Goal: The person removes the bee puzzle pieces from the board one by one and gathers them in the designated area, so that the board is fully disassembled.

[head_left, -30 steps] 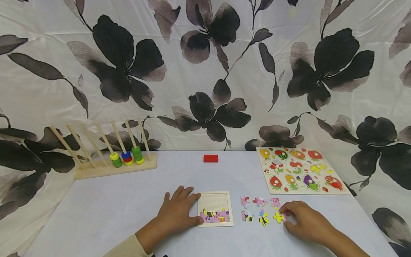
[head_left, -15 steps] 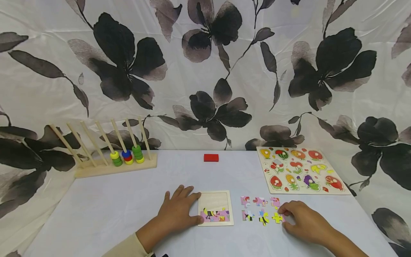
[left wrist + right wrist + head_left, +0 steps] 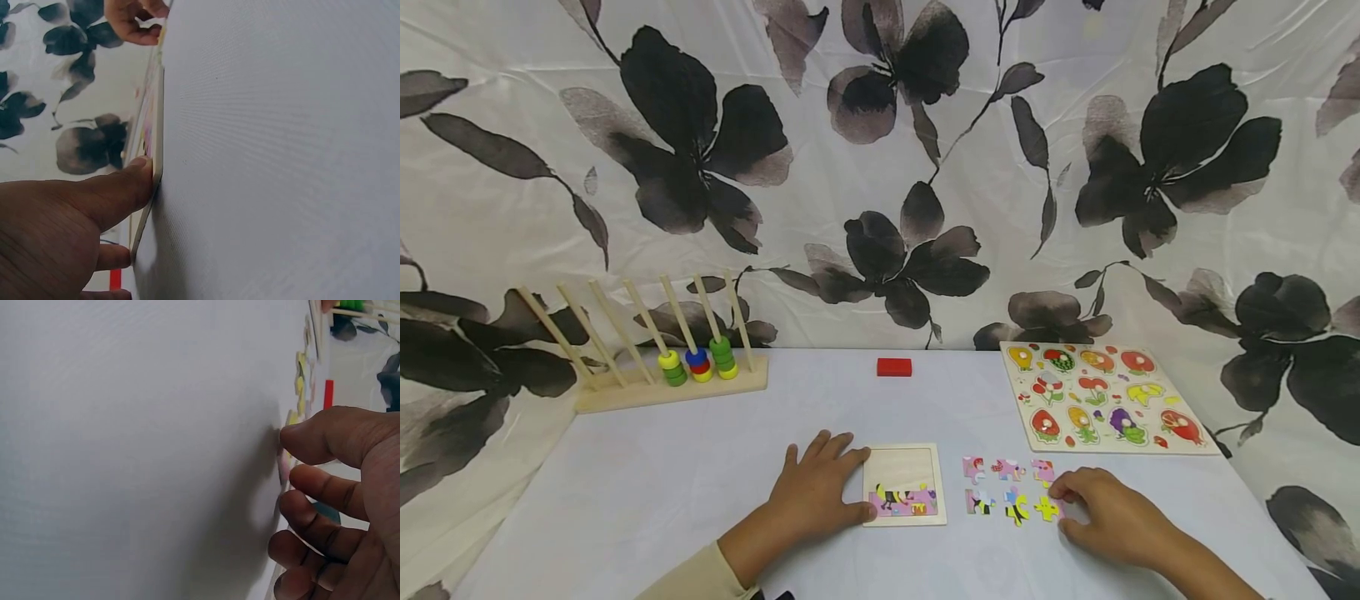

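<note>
Side-on, the left wrist view shows the thick edge of the square pale-wood puzzle tray [image 3: 897,467], which the head view flattens; the spread left hand [image 3: 815,492] touches its left-hand corners. The right wrist view reveals the thumb of the right hand [image 3: 1108,514], with the forefinger, pinching a yellow-and-pink jigsaw piece [image 3: 1047,507] on the white-covered bench [image 3: 700,475]. Joined pink-and-yellow pieces [image 3: 912,503] fill the tray's near part, bare wood beyond.
</note>
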The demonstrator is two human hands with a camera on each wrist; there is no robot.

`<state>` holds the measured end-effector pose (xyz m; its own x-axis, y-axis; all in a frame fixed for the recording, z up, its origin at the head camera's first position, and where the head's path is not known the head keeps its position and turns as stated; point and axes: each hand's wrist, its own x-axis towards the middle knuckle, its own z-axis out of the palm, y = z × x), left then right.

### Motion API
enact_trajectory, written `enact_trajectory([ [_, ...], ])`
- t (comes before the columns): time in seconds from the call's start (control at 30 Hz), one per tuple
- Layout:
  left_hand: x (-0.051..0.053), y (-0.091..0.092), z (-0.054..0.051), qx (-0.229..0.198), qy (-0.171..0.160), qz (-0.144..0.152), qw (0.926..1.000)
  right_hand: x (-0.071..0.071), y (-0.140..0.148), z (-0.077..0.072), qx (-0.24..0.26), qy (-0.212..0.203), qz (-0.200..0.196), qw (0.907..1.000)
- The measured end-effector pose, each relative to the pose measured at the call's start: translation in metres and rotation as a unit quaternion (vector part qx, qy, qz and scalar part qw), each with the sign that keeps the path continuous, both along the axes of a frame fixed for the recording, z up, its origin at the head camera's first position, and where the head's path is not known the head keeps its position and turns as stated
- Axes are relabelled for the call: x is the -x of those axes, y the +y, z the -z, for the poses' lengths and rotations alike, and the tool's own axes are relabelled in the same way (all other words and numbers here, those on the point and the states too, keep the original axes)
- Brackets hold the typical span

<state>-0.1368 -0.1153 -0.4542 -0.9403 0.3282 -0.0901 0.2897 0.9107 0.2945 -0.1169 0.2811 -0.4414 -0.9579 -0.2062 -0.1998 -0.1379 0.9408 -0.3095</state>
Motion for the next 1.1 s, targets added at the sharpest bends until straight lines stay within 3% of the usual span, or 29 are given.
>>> enact_trajectory([
  [0.23,-0.001,-0.002,0.000,0.006,-0.002,0.005,1.0000,0.004,-0.015,-0.009,0.016,0.026,-0.029,0.9991],
  [0.57,-0.002,-0.002,-0.005,0.007,-0.016,0.010,0.9998,0.016,-0.063,-0.020,0.039,0.068,-0.096,0.9923],
  [1.1,-0.002,-0.006,-0.006,0.000,-0.024,0.024,0.9994,0.024,-0.128,-0.012,0.081,0.083,-0.198,0.9733],
])
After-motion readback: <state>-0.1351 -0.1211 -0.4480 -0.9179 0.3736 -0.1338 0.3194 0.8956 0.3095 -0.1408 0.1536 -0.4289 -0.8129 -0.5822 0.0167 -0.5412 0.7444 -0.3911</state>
